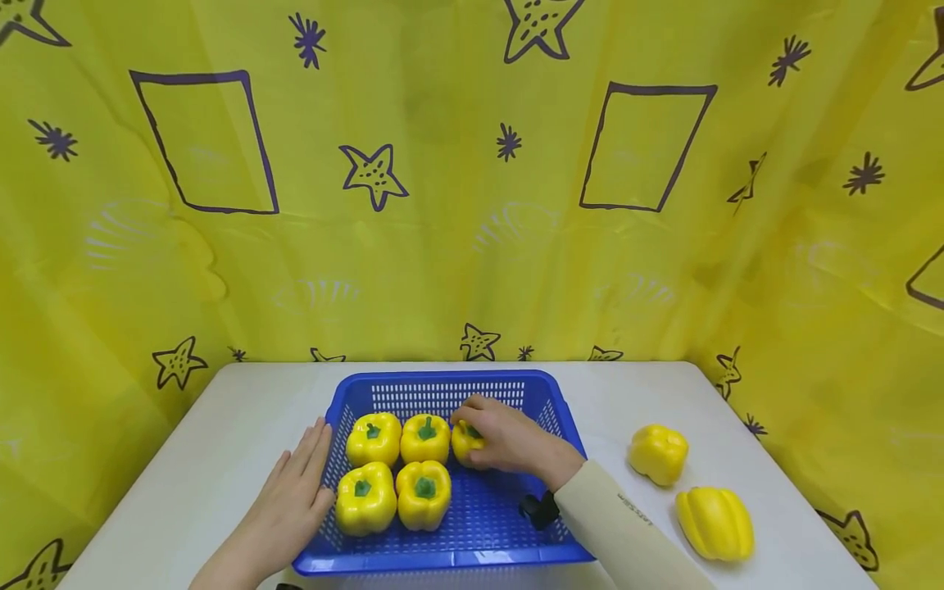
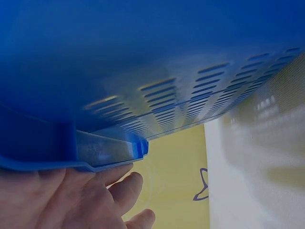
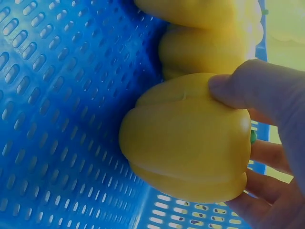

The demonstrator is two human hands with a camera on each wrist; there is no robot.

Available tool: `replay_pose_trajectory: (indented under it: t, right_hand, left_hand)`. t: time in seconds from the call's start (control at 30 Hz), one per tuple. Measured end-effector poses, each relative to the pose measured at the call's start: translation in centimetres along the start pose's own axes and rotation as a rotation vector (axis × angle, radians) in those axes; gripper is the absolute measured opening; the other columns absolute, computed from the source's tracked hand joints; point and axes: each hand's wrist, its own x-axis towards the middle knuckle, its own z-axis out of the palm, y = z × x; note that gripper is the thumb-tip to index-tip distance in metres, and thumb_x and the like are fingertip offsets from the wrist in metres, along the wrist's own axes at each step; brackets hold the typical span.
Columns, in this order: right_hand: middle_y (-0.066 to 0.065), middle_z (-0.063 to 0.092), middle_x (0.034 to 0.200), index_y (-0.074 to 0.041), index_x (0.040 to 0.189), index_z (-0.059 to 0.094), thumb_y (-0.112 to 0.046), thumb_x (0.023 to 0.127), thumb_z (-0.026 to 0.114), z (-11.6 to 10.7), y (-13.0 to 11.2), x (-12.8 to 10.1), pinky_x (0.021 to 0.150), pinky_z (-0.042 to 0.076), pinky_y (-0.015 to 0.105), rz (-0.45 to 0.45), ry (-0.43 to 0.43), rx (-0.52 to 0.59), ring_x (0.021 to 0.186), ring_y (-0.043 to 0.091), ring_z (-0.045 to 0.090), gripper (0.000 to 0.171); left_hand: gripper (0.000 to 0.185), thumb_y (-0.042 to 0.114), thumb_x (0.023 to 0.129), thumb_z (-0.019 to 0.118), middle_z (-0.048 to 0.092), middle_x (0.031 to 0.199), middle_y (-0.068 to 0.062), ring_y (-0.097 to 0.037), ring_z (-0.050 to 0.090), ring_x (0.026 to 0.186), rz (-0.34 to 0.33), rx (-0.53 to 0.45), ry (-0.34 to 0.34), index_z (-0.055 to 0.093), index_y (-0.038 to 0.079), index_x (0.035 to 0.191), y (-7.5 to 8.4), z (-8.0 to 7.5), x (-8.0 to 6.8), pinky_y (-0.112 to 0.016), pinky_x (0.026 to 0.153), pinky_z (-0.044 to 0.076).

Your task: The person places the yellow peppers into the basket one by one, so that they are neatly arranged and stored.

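My right hand (image 1: 509,434) grips a yellow bell pepper (image 3: 186,138) at the back of a blue plastic basket (image 1: 501,516), thumb on one side and fingers on the other. In the head view this pepper (image 1: 465,447) is partly covered by the hand. Several more yellow bell peppers with green stems stand upright to its left, among them one (image 1: 424,438) right beside it and one (image 1: 424,494) in the front row. Against the basket's left rim, my left hand (image 1: 291,496) lies with straight fingers; the left wrist view shows them along the rim (image 2: 43,166).
On the white table (image 1: 258,401), two yellow bell peppers lie right of the basket: one (image 1: 659,454) farther back, the other (image 1: 715,523) nearer the front. A yellow curtain (image 1: 442,270) with dark drawings hangs behind the table and at both sides.
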Motion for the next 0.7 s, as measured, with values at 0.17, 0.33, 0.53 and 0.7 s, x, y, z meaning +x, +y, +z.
replay_pose_trajectory:
  t: [0.17, 0.33, 0.53, 0.7]
  right_hand:
    - [0.006, 0.059, 0.129, -0.012, 0.126, 0.064, -0.019, 0.083, 0.073, 0.03, 0.05, 0.01, 0.092, 0.053, 0.033, 0.006, -0.007, 0.004, 0.102, 0.015, 0.056, 0.045]
    - [0.006, 0.058, 0.130, -0.013, 0.126, 0.063, -0.019, 0.084, 0.073, 0.08, 0.19, -0.06, 0.093, 0.053, 0.033, 0.008, -0.012, 0.011, 0.103, 0.015, 0.056, 0.044]
    - [0.006, 0.058, 0.129, -0.012, 0.126, 0.064, -0.019, 0.084, 0.073, 0.11, 0.25, -0.07, 0.093, 0.053, 0.033, -0.005, -0.011, 0.024, 0.103, 0.015, 0.055, 0.043]
    - [0.007, 0.058, 0.129, -0.011, 0.125, 0.064, -0.018, 0.084, 0.072, 0.10, 0.24, -0.13, 0.094, 0.053, 0.033, -0.010, -0.010, 0.032, 0.104, 0.016, 0.055, 0.043]
  left_hand:
    - [0.070, 0.018, 0.096, 0.047, 0.014, 0.164, -0.024, -0.047, 0.014, 0.150, 0.005, -0.001, 0.004, 0.019, -0.004, 0.156, -0.04, -0.03, 0.07, -0.071, 0.116, 0.014]
    - [0.070, 0.018, 0.095, 0.047, 0.014, 0.164, -0.024, -0.047, 0.014, 0.150, 0.010, -0.011, 0.005, 0.019, -0.004, 0.156, -0.03, -0.07, 0.12, -0.071, 0.115, 0.014]
    - [0.070, 0.018, 0.096, 0.048, 0.013, 0.164, -0.024, -0.048, 0.014, 0.150, 0.002, -0.001, -0.007, 0.018, -0.003, 0.156, -0.03, -0.02, 0.07, -0.071, 0.115, 0.014]
    - [0.071, 0.018, 0.095, 0.048, 0.013, 0.164, -0.025, -0.048, 0.014, 0.150, 0.005, -0.002, -0.003, 0.019, -0.004, 0.156, -0.02, 0.05, 0.02, -0.071, 0.115, 0.014]
